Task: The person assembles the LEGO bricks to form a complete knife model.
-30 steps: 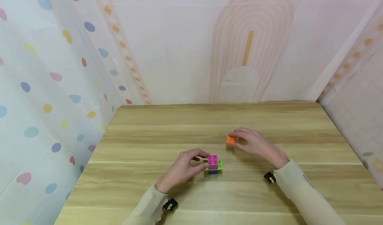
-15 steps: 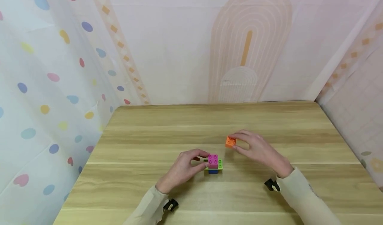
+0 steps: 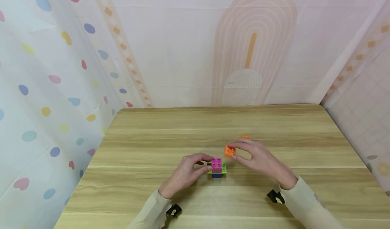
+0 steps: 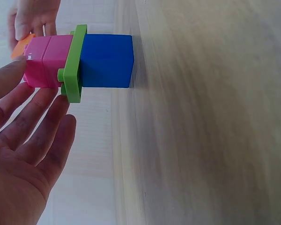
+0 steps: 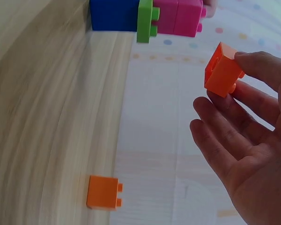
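Observation:
A small toy-brick tower stands on the wooden table: a blue brick (image 4: 107, 61) at the bottom, a flat lime green plate (image 4: 74, 65) over it, and pink bricks (image 3: 216, 165) stacked on top. My left hand (image 3: 189, 169) pinches the pink bricks between thumb and fingers from the left side. My right hand (image 3: 259, 156) pinches an orange brick (image 5: 223, 70) by its sides, lifted off the table just right of and behind the tower. The held brick is tilted, its hollow underside partly showing in the right wrist view.
A second orange brick (image 5: 103, 192) sits on the table (image 3: 152, 137), partly hidden behind my right hand in the head view. Patterned curtains (image 3: 170, 53) hang along the table's back and sides. Black wrist mounts (image 3: 174, 210) are strapped at both sleeves.
My right hand has lifted the orange brick and brought it left and nearer, towards the tower. The other orange brick has come into view behind that hand. My left hand stays put.

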`<move>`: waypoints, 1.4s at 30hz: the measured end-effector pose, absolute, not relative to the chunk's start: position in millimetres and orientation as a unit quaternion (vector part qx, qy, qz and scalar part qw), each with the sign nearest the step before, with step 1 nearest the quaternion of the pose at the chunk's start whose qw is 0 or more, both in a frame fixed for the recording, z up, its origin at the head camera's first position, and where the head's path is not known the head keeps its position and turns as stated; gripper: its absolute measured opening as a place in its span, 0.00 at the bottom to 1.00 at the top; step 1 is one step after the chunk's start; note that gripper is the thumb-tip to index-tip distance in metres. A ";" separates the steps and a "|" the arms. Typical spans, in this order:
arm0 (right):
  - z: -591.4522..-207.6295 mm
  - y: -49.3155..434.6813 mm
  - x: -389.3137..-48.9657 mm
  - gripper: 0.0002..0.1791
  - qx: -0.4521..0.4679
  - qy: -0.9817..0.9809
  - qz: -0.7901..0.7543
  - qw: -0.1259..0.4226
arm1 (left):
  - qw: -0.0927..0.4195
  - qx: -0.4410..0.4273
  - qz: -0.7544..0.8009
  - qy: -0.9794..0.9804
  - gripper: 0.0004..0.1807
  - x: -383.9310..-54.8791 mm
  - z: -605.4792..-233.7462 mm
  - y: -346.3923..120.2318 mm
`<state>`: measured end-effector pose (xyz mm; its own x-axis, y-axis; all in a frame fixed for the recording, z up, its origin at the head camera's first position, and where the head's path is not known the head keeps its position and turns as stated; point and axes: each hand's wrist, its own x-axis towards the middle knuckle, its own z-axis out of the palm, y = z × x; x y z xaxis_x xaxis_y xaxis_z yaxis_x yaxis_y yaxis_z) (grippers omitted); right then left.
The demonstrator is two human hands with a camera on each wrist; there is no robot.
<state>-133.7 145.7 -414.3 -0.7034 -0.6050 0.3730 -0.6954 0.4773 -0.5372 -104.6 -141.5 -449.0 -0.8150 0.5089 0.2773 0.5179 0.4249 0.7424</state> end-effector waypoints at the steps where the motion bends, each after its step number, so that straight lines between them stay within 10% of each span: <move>1: -413.7 144.9 -132.3 0.20 0.379 -0.855 0.348 0.061 | 0.004 -0.302 -0.442 -0.845 0.16 -104.3 -448.9 -141.4; 42: -417.6 119.4 -117.8 0.19 0.423 -0.830 0.359 0.056 | 0.009 -0.302 -0.444 -0.844 0.15 -104.8 -449.4 -141.0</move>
<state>-117.8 119.4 -417.6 -0.6352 -0.6623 0.3973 -0.7430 0.3835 -0.5486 -104.8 -141.0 -449.4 -0.8169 0.5027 0.2829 0.5180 0.4233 0.7433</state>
